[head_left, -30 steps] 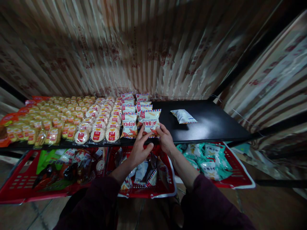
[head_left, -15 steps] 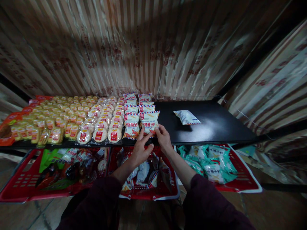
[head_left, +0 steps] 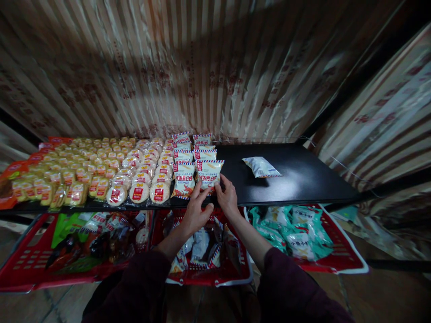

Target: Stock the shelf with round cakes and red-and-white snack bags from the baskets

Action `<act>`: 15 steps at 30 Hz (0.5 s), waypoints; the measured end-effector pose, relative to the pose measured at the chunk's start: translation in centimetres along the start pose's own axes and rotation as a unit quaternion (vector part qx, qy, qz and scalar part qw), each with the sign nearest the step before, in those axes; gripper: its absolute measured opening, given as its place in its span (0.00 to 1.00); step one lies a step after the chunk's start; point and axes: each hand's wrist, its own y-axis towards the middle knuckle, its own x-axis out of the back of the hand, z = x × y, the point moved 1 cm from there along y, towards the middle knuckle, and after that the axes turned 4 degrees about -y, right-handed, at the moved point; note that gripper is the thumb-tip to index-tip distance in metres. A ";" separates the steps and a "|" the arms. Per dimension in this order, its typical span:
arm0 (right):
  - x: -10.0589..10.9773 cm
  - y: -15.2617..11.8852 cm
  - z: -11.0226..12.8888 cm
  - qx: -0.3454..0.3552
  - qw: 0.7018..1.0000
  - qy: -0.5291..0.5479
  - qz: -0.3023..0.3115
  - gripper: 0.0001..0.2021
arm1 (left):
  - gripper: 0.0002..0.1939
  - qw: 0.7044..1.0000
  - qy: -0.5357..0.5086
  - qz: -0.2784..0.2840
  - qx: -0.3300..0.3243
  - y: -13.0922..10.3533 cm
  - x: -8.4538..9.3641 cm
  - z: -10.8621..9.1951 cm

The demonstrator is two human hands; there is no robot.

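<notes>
A white snack bag (head_left: 209,170) with a red-and-blue striped top edge leans upright at the shelf's front, ending a column of matching bags. My left hand (head_left: 198,210) rests its fingertips against the bag's lower left, fingers stretched and thumb apart. At the lower right edge of that bag, my right hand (head_left: 226,194) has its bent fingers and thumb closed on it. Just left stands another white snack bag (head_left: 184,177), front of the neighbouring column. One more white bag (head_left: 261,167) lies flat on the black shelf (head_left: 296,184) to the right.
Round wrapped crackers (head_left: 139,190) and yellow packaged cakes (head_left: 76,193) fill the shelf's left side. Below hang red baskets: one with mixed snacks (head_left: 27,260), a middle one (head_left: 215,280) with white bags, and one with teal bags (head_left: 303,240). A striped curtain (head_left: 202,80) backs the shelf.
The view has shifted slightly. Both hands remain at the same front bag; my right fingers sit a little closer against its side. The flat bag has not moved on the shelf.
</notes>
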 end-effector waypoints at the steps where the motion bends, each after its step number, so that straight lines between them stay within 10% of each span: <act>1: 0.0 0.0 0.0 -0.003 1.000 0.002 0.007 0.24 | 0.27 1.000 0.011 -0.002 -0.001 0.0 -0.1 0.2; 15: 0.4 -0.4 1.7 -0.040 0.996 0.030 0.069 0.29 | 0.32 0.984 0.172 0.014 -0.042 -0.4 -1.0 1.9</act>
